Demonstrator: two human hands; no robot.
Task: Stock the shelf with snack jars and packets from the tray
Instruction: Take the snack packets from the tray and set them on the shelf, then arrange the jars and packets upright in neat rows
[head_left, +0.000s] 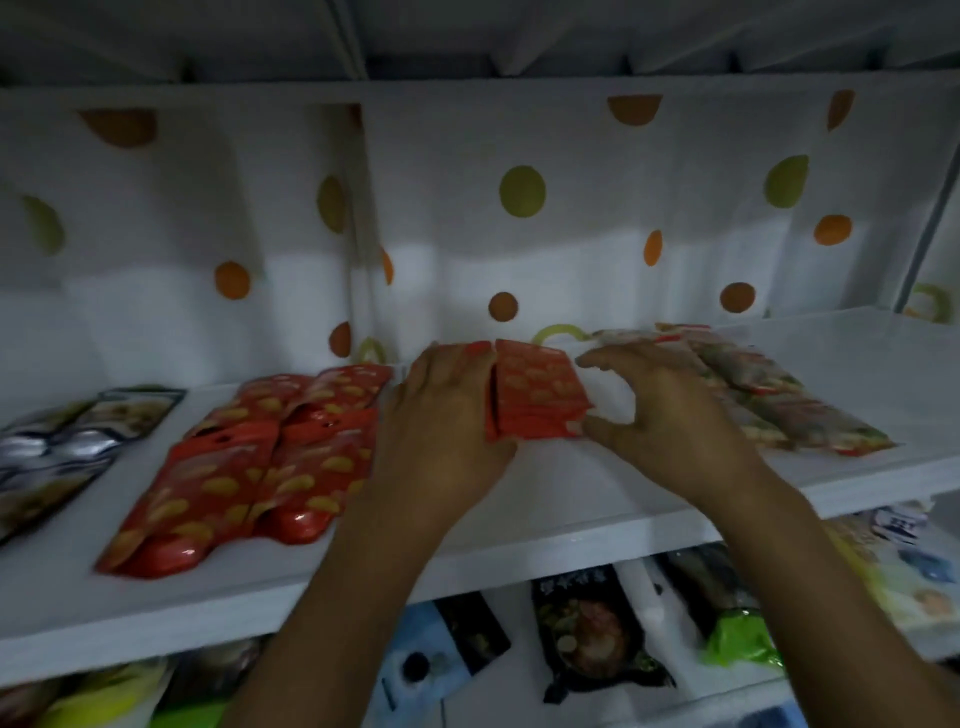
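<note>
You have one stack of red packets (535, 395) at the middle of the white shelf (519, 499), propped between your two hands. At least two packets show in it, split by a dark seam, though the blur hides the full count. Each is red foil printed with yellow chip shapes and looks flat and squarish. Your left hand (441, 415) lies over the stack's left part, fingers fairly straight with the tips at its top edge. Your right hand (670, 415) curls in a C round the stack's right edge, thumb on the lower corner and fingertips at the upper corner, so it grips that side. Toward the shelf's left, four more red packets (249, 467) of the same print lie flat in two overlapping pairs. At the shelf's left end sit about two silvery and dark packets (67, 447). On the shelf's right part, two or three long pale packets (769, 405) with red and green specks lie side by side, partly behind your right hand. Below the shelf, several mixed packets (587, 623) show, too blurred to count. Behind the shelf hangs a white backing with orange and green dots (519, 192).
</note>
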